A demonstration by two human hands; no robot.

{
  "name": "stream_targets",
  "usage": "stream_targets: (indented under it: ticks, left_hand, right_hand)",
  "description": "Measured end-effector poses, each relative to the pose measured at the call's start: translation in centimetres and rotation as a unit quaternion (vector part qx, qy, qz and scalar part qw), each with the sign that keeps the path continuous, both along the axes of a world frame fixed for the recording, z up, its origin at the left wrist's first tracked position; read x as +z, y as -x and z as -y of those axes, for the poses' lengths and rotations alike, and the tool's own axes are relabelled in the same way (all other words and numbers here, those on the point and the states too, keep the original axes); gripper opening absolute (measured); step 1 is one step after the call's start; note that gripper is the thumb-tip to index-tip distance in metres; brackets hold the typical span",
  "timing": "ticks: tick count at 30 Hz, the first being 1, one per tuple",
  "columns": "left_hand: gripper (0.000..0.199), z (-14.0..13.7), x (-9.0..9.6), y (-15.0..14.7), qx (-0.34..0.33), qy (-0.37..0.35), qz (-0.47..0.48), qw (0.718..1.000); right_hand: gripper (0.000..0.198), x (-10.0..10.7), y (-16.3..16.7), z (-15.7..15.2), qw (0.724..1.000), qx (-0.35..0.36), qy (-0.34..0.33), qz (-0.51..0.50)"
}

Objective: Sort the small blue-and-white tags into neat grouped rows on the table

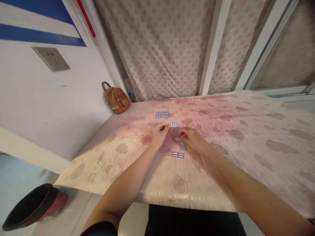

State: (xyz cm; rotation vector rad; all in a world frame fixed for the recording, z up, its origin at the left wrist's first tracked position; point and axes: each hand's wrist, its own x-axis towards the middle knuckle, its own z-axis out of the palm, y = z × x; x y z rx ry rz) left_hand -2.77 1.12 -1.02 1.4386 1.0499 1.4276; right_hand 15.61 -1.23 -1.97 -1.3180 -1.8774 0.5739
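Observation:
Small white labels with blue borders lie in groups on the patterned tablecloth [177, 183]. My left hand [159, 132] is closed in a pinch at the left end of a short row of labels [173, 125]; whatever its fingertips hold is too small to make out. A small pale label [177, 139] is pinched between the fingers of my right hand [190, 137], just above the cloth. Below that hand lies a stack of labels [182, 146], and nearer me another group of labels [178, 155]. Two label blocks [158, 114] [166, 114] sit side by side farther back.
A small brown backpack [118, 100] stands at the table's back left corner, against the wall. Polka-dot curtains [162, 49] hang behind the table. On the floor at lower left is a dark-rimmed bin [52, 203]. A socket plate [51, 59] is on the left wall.

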Motion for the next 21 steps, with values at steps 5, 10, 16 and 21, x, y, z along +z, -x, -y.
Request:
stream_targets:
  ticks: [5,10,16,21]
  left_hand:
    - [0.015,0.1,0.2,0.0,0.004,0.008,0.007,1.0]
    - [0.014,0.1,0.2,0.0,0.007,0.016,0.01,1.0]
    - [0.014,0.0,0.1,0.2,0.008,0.017,0.003,1.0]
    - [0.013,-0.3,-0.2,0.3,0.005,-0.004,-0.018,1.0]
  right_hand:
    - [0.014,0.8,-0.2,0.1,0.999,0.0,-0.004,0.036]
    - [0.011,1.6,-1.2,0.2,0.995,0.033,0.055,0.075]
    - [0.014,1.2,-1.8,0.7,0.988,0.074,0.076,0.11]
    - [0.015,1.0,-1.9,1.0,0.985,0.085,0.073,0.133]
